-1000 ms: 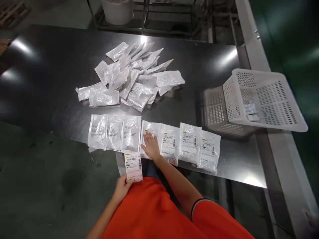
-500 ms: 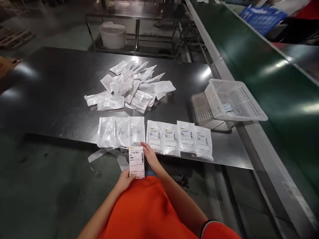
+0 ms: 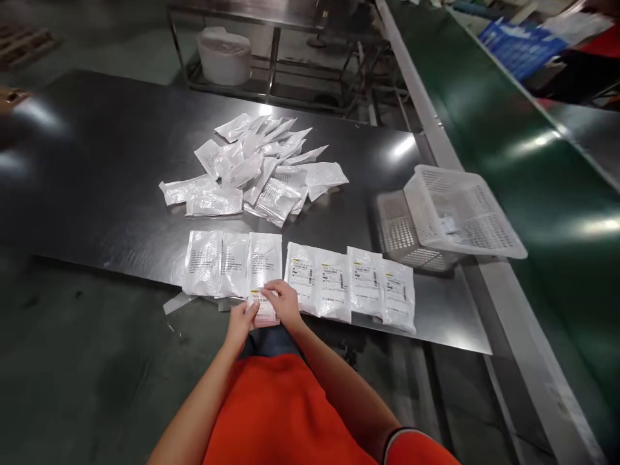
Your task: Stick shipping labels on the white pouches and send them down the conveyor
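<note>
A printed shipping label (image 3: pixel 265 312) lies over the lower end of a white bubble mailer (image 3: pixel 265 261) at the table's front edge. My left hand (image 3: pixel 241 325) grips the label's left side, thumb on top. From the right, my right hand (image 3: pixel 285 303) is closed, its fingertips pinching near the label's top edge. Left of this mailer lie two more, a middle one (image 3: pixel 235 263) and an outer one (image 3: pixel 203 261), printed text up. To the right, several mailers (image 3: pixel 332 284) carry labels with a yellow mark and barcodes.
Behind the row, a loose heap of white mailers (image 3: pixel 261 165) covers the middle of the steel table (image 3: pixel 111 174). A white perforated basket (image 3: pixel 465 213) tilts at the right, beside a green conveyor belt (image 3: pixel 523 142). A strip of backing paper (image 3: pixel 178 302) hangs off the front edge.
The label has moved up from below the table edge onto the mailer's lower end. My left hand has risen along its side, and my right hand has shifted to its top.
</note>
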{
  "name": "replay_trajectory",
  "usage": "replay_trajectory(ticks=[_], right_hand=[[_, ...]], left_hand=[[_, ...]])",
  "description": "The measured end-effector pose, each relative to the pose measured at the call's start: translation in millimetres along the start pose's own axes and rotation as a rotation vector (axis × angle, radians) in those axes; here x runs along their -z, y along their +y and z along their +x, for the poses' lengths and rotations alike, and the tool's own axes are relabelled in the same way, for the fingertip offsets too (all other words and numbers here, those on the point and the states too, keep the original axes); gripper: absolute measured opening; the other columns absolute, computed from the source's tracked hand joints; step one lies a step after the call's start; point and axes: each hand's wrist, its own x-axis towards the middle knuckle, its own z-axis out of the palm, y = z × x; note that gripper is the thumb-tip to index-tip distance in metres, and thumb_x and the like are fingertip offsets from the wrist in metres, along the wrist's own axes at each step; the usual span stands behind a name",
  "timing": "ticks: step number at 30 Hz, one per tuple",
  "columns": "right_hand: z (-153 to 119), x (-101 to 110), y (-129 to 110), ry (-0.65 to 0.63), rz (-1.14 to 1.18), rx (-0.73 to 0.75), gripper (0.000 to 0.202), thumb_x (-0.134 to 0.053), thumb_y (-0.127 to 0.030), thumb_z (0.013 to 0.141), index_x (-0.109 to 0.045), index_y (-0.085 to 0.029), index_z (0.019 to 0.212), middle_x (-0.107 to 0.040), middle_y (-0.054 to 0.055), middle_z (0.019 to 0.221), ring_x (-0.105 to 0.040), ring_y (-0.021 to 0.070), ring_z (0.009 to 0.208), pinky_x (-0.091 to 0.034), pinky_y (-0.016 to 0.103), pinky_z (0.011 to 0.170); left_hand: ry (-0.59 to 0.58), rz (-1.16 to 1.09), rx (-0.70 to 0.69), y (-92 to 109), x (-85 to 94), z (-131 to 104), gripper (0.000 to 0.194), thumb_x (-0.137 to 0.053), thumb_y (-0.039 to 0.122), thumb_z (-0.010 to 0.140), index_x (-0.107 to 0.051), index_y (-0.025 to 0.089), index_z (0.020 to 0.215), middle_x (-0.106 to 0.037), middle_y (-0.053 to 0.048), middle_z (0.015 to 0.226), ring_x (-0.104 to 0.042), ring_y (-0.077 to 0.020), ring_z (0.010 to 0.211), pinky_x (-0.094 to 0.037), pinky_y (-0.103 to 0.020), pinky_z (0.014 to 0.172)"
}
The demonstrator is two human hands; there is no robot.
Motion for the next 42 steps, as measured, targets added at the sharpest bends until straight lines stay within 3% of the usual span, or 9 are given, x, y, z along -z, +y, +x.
replay_trajectory(ticks=[6, 10, 15, 19, 24, 28, 33, 37, 42], right_hand=[[121, -19, 39, 0.068, -0.343, -0.026, 0.019, -0.059, -0.034, 0.084, -0.071, -0.022, 0.074, -0.064, 0.007, 0.105, -0.056, 0.0225, 0.1, -0.044, 0.038, 0.089], [150, -30, 59, 0.034, -0.453, -0.044, 0.02, -0.055, -0.031, 0.088, -0.071, -0.021, 0.082, -0.061, 0.009, 0.115, -0.049, 0.0277, 0.109, -0.035, 0.047, 0.097], [122, -36, 63, -0.017, -0.686, 0.058, 0.046, -0.04, -0.034, 0.096, -0.047, -0.015, 0.138, -0.039, 0.018, 0.147, -0.033, 0.0353, 0.134, -0.023, 0.055, 0.108], [86, -46, 66, -0.353, -0.77, 0.314, 0.059, -0.036, -0.036, 0.096, -0.03, -0.01, 0.149, -0.029, 0.017, 0.155, -0.017, 0.0316, 0.145, -0.012, 0.055, 0.117], [82, -42, 72, -0.476, -0.843, 0.325, 0.062, -0.034, -0.039, 0.096, -0.031, -0.006, 0.148, -0.023, 0.015, 0.157, -0.016, 0.0297, 0.146, -0.011, 0.051, 0.12], [82, -38, 63, -0.401, -0.923, 0.197, 0.054, -0.035, -0.029, 0.096, -0.04, -0.007, 0.144, -0.031, 0.014, 0.154, -0.025, 0.0301, 0.144, -0.017, 0.05, 0.118], [68, -79, 32, -0.342, -0.93, 0.277, 0.055, -0.045, -0.029, 0.092, -0.039, -0.019, 0.146, -0.03, 0.011, 0.155, -0.024, 0.0311, 0.144, -0.02, 0.051, 0.116], [62, -105, 28, -0.462, -0.933, 0.33, 0.065, -0.048, -0.043, 0.091, -0.028, -0.026, 0.151, -0.019, 0.007, 0.159, -0.018, 0.0319, 0.146, -0.014, 0.058, 0.116], [54, -88, 35, -0.398, -0.964, 0.171, 0.06, -0.041, -0.044, 0.094, -0.029, -0.028, 0.15, -0.019, 0.006, 0.159, -0.017, 0.0303, 0.146, -0.008, 0.066, 0.114]], left_hand=[[0.11, -0.035, 0.21, -40, 3.9, 3, 0.057, -0.076, 0.064, 0.056, -0.072, 0.012, 0.078, -0.075, -0.011, 0.069, -0.071, -0.0253, 0.063, -0.057, -0.038, 0.063], [0.147, 0.056, 0.298, -60, 19.9, -16, 0.055, -0.083, 0.062, 0.045, -0.073, 0.012, 0.067, -0.074, -0.01, 0.061, -0.069, -0.0256, 0.058, -0.057, -0.04, 0.064], [0.088, 0.211, 0.292, -52, 30.9, -56, 0.046, -0.084, 0.053, 0.051, -0.079, 0.014, 0.074, -0.079, -0.009, 0.077, -0.071, -0.0299, 0.076, -0.055, -0.041, 0.076], [0.09, 0.396, 0.126, -25, 38.7, -67, 0.044, -0.07, 0.054, 0.072, -0.078, 0.018, 0.096, -0.079, -0.008, 0.097, -0.07, -0.0307, 0.093, -0.054, -0.039, 0.084], [0.089, 0.522, -0.045, 6, 63.8, -41, 0.041, -0.068, 0.052, 0.075, -0.078, 0.017, 0.095, -0.078, -0.01, 0.099, -0.069, -0.0299, 0.091, -0.053, -0.042, 0.086], [-0.031, 0.648, -0.197, 29, 103.2, -25, 0.033, -0.062, 0.042, 0.082, -0.076, 0.02, 0.101, -0.07, -0.012, 0.12, -0.064, -0.0285, 0.11, -0.049, -0.042, 0.097], [-0.248, 1.159, -0.412, 71, 146.2, 15, 0.013, -0.064, 0.027, 0.079, -0.075, 0.022, 0.074, -0.041, -0.006, 0.153, -0.027, -0.0325, 0.145, -0.021, -0.052, 0.118], [-0.429, 1.395, -0.303, 91, 159.0, 53, 0.016, -0.068, 0.024, 0.074, -0.076, 0.024, 0.088, -0.038, -0.005, 0.154, -0.018, -0.0344, 0.147, -0.009, -0.063, 0.116], [-0.41, 1.357, -0.272, 86, 168.2, 66, 0.014, -0.064, 0.029, 0.078, -0.076, 0.026, 0.085, -0.038, -0.005, 0.154, -0.018, -0.0344, 0.147, -0.008, -0.066, 0.114]])
